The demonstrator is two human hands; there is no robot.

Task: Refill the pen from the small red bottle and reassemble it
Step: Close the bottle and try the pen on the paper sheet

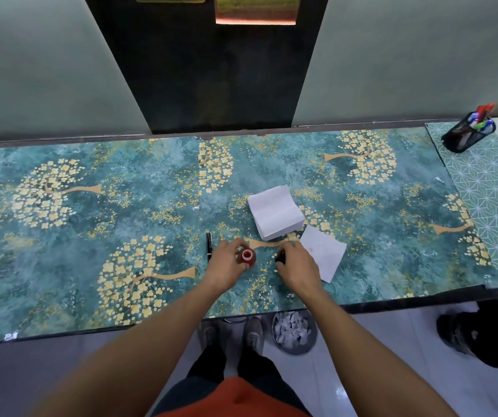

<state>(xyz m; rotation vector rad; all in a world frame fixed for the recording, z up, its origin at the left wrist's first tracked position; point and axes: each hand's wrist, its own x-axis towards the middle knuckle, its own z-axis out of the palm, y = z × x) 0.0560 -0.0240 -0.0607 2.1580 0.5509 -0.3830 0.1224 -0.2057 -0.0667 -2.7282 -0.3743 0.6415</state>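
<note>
Red bottle (248,256): stood uncapped on the desk (91,206), its mouth open.
Left hand (226,266): fingers curled around the bottle, steadying it.
Right hand (297,266): fingers pinched on a small black piece (280,257), probably the cap.
Pen (209,245): lay just left of the left hand.
Advice: keep the bottle upright and pinned; park the piece near the tissues (274,212), clear of the open mouth.

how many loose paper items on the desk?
2: a white stack beyond the right hand, and a single sheet right of that hand, its near edge partly hidden.
</note>
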